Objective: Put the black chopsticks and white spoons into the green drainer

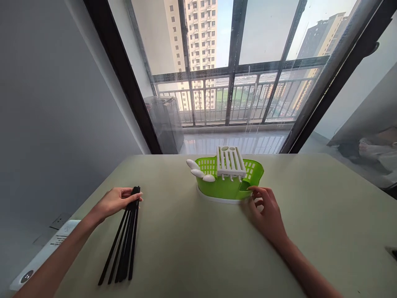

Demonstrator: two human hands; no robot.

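My left hand (119, 199) is closed around the upper ends of several black chopsticks (125, 244), whose lower ends fan out toward the near left of the table. A green basket (217, 188) with a white base stands near the table's far edge. Across its top lies a white slotted rack (231, 161) with small hooks. White spoon-like pieces (197, 173) stick out at the basket's left end. My right hand (263, 207) is at the basket's right front, thumb and fingers curved apart, with its index fingertip at the rim; nothing shows between them.
The pale green table (192, 256) extends to a glass door and window. A white power strip (46, 256) lies at the left edge. A small dark object (393, 251) shows at the far right.
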